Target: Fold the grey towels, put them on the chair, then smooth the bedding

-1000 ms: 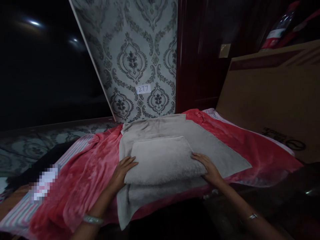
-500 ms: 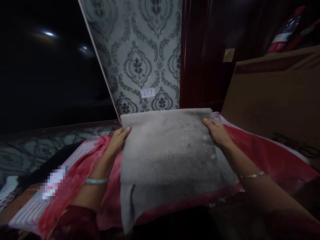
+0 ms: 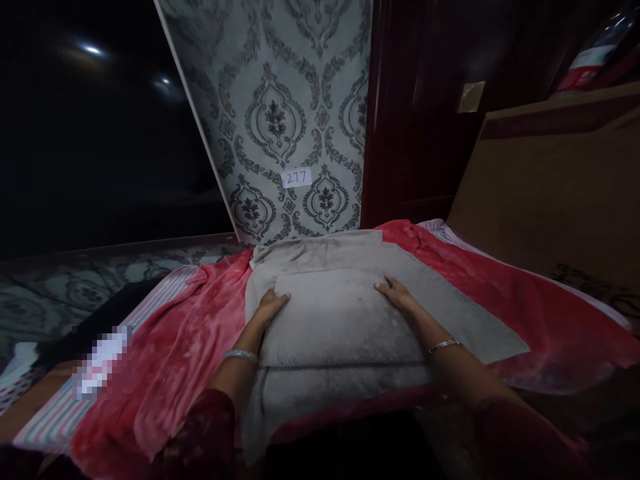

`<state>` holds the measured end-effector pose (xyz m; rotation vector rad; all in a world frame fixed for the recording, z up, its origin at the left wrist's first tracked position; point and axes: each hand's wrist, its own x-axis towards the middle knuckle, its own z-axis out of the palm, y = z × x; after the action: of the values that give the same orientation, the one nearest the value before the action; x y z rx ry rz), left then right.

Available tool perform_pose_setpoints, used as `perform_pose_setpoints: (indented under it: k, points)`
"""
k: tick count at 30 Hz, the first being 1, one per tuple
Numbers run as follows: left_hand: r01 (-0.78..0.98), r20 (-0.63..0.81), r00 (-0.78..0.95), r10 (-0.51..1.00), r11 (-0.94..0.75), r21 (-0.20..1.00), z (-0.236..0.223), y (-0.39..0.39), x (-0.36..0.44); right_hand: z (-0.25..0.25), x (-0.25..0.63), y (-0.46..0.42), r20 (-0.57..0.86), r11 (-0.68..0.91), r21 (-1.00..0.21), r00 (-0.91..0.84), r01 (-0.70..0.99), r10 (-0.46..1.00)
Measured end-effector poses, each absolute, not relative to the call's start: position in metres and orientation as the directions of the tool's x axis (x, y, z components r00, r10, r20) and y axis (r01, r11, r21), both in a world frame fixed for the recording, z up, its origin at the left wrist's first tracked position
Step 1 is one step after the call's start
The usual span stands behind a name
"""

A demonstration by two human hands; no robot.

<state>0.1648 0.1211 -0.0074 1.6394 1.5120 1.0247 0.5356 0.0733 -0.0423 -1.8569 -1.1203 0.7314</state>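
A folded grey towel (image 3: 335, 320) lies on a larger spread grey towel (image 3: 450, 313), on top of a red blanket (image 3: 175, 353). My left hand (image 3: 270, 308) rests on the folded towel's far left corner, fingers curled over the edge. My right hand (image 3: 397, 295) lies on its far right corner with fingers stretched flat. Both wrists wear a bangle.
A brown cardboard box (image 3: 555, 193) stands at the right. Patterned grey wallpaper with a small label reading 277 (image 3: 297, 177) is behind, next to dark red wood panelling (image 3: 415, 120). A striped sheet (image 3: 55, 420) shows under the blanket at left.
Half a second ago both hands held the folded towel lifted up by its top corners; now it lies flat on the spread towel with my hands pressing its far corners.
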Motion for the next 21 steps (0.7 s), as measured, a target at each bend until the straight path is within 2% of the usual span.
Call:
perform_pose_setpoints:
  k: [6,12,15,21]
  points:
    - [0.598,0.088,-0.005,0.996,-0.068,0.799,-0.019,0.128,0.161,-0.051,0.539,0.068,-0.049,-0.212,-0.834,0.315,0.51,0.948]
    - [0.62,0.091,-0.019,0.996,-0.06,0.783,0.005,0.137,0.159,-0.033,0.547,0.064,0.072,-0.074,-0.873,0.278,0.482,0.958]
    - [0.599,0.109,-0.008,0.994,-0.082,0.797,0.012,0.133,0.157,-0.026,0.552,0.057,0.087,-0.038,-0.879,0.237,0.476,0.968]
    - [0.741,0.033,0.01,0.999,-0.03,0.671,-0.01,0.103,0.155,-0.057,0.543,0.041,-0.004,-0.177,-0.793,0.286,0.582,0.958]
